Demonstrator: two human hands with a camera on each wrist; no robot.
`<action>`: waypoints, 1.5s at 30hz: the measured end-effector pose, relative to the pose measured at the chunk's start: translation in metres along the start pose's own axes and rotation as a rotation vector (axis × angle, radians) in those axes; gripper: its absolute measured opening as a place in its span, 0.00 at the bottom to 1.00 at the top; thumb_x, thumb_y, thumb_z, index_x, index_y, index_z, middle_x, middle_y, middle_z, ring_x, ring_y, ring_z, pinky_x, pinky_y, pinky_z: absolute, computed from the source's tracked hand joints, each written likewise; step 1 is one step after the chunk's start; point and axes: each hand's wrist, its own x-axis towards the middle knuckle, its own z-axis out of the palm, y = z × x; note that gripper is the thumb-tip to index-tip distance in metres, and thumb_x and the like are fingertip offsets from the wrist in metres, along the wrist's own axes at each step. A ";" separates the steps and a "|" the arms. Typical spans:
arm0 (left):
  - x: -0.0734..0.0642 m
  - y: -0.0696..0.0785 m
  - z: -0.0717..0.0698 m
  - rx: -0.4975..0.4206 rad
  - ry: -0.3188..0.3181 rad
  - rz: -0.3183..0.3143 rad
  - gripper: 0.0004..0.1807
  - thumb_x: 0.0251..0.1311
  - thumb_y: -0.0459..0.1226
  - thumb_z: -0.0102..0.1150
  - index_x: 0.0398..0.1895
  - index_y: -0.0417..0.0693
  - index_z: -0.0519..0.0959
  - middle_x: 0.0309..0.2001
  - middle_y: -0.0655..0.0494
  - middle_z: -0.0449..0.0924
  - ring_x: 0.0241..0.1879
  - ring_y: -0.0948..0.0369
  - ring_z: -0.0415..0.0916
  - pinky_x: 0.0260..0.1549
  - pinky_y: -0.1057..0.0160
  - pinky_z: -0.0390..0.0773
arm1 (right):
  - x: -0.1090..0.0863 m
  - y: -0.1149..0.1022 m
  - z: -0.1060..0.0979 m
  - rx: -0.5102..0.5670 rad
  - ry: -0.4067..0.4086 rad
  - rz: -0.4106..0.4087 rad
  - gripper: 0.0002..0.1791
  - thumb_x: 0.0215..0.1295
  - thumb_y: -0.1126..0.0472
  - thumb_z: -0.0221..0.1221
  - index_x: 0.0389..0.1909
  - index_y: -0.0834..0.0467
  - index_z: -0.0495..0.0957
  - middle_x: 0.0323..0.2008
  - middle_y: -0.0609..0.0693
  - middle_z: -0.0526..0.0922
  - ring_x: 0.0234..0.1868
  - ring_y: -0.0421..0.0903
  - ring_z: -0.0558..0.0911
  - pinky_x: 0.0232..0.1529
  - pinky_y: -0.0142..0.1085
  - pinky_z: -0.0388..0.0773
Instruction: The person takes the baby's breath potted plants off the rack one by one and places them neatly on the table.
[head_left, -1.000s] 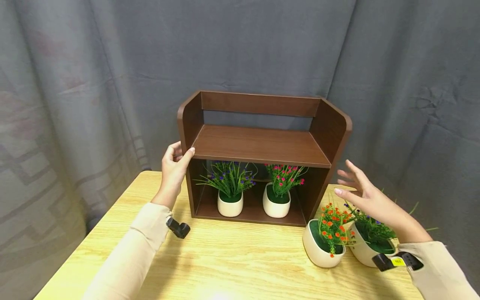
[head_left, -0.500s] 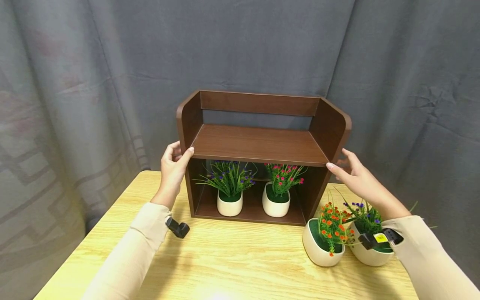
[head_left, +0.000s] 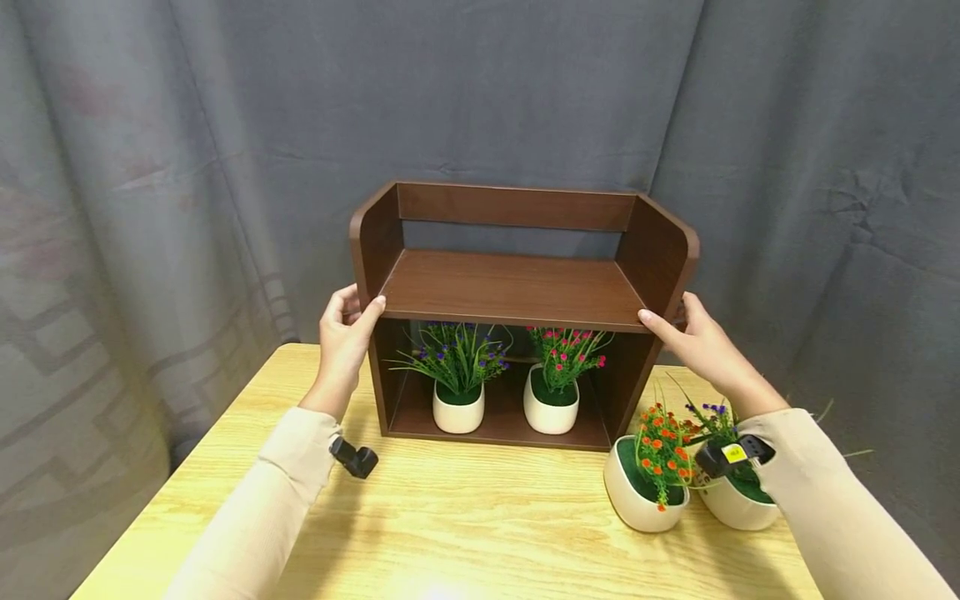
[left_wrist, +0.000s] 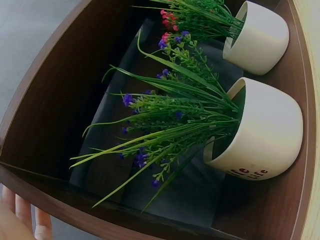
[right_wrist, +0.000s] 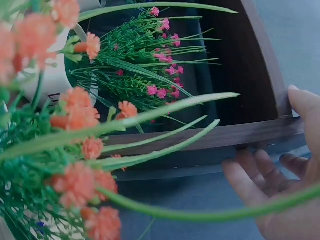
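Observation:
A dark brown two-tier wooden shelf (head_left: 517,287) stands on the table between my hands. My left hand (head_left: 342,342) grips its left side panel, thumb on the front edge of the middle board and fingers behind the panel. On the other side my right hand (head_left: 701,343) holds the right panel the same way, its thumb at the board's front corner. In the lower tier sit two white pots, one with a purple-flowered plant (head_left: 459,408) and one with a pink-flowered plant (head_left: 552,408). The right wrist view shows fingers (right_wrist: 240,180) against the panel's outer face.
An orange-flowered potted plant (head_left: 647,492) stands at the shelf's front right corner. Beside it is another purple-flowered pot (head_left: 738,504), partly hidden by my right wrist. The light wood table (head_left: 450,517) stretches in front, and a grey curtain (head_left: 510,92) hangs behind.
My right hand has come in from the right and taken hold of the shelf's right panel. The left hand keeps its grip; the shelf appears slightly further left in the view.

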 end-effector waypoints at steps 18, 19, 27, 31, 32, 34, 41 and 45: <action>0.001 0.001 0.000 0.005 -0.012 -0.002 0.20 0.62 0.37 0.67 0.55 0.43 0.77 0.38 0.61 0.76 0.38 0.63 0.68 0.39 0.66 0.68 | 0.001 -0.003 0.003 -0.011 0.036 -0.026 0.40 0.76 0.40 0.49 0.72 0.65 0.52 0.60 0.69 0.69 0.59 0.64 0.70 0.57 0.61 0.66; 0.001 0.001 0.000 0.007 -0.014 -0.005 0.20 0.62 0.37 0.68 0.55 0.42 0.77 0.38 0.61 0.76 0.38 0.63 0.68 0.39 0.66 0.68 | 0.001 -0.003 0.004 -0.011 0.037 -0.033 0.40 0.76 0.40 0.49 0.73 0.66 0.52 0.60 0.69 0.68 0.59 0.65 0.70 0.57 0.62 0.66; 0.001 0.007 -0.004 0.062 -0.062 -0.020 0.23 0.63 0.40 0.67 0.59 0.41 0.75 0.40 0.60 0.75 0.40 0.63 0.68 0.41 0.66 0.68 | 0.003 -0.001 0.006 -0.021 0.060 -0.088 0.37 0.78 0.44 0.48 0.71 0.69 0.54 0.60 0.71 0.68 0.59 0.65 0.71 0.57 0.62 0.66; -0.001 0.008 -0.005 0.074 -0.062 -0.035 0.24 0.64 0.41 0.66 0.60 0.43 0.74 0.41 0.59 0.74 0.41 0.63 0.67 0.41 0.66 0.68 | 0.003 -0.002 0.008 -0.021 0.067 -0.098 0.36 0.78 0.44 0.48 0.69 0.69 0.56 0.58 0.70 0.68 0.58 0.65 0.71 0.55 0.60 0.67; -0.001 0.008 -0.006 0.078 -0.061 -0.038 0.24 0.64 0.41 0.66 0.61 0.43 0.74 0.41 0.59 0.74 0.41 0.63 0.67 0.41 0.66 0.68 | 0.003 -0.002 0.009 -0.020 0.066 -0.097 0.36 0.78 0.44 0.47 0.69 0.70 0.56 0.58 0.70 0.68 0.57 0.65 0.71 0.55 0.60 0.67; -0.002 0.009 -0.006 0.086 -0.065 -0.047 0.24 0.65 0.42 0.65 0.61 0.43 0.74 0.42 0.59 0.74 0.41 0.63 0.67 0.42 0.66 0.68 | 0.003 -0.002 0.009 -0.021 0.064 -0.095 0.36 0.78 0.44 0.47 0.68 0.70 0.56 0.58 0.69 0.67 0.57 0.64 0.71 0.55 0.60 0.67; -0.002 0.013 -0.008 0.106 -0.097 -0.051 0.25 0.66 0.41 0.64 0.63 0.43 0.72 0.44 0.58 0.74 0.42 0.64 0.69 0.42 0.67 0.69 | 0.005 -0.002 0.009 -0.005 0.053 -0.108 0.33 0.79 0.48 0.47 0.66 0.73 0.57 0.56 0.69 0.67 0.55 0.63 0.71 0.53 0.57 0.68; -0.004 0.016 -0.011 0.120 -0.109 -0.061 0.25 0.66 0.41 0.63 0.64 0.44 0.72 0.45 0.58 0.74 0.43 0.64 0.71 0.40 0.69 0.71 | 0.006 0.001 0.010 0.005 0.052 -0.114 0.32 0.80 0.50 0.47 0.66 0.74 0.57 0.56 0.69 0.66 0.55 0.62 0.71 0.52 0.56 0.68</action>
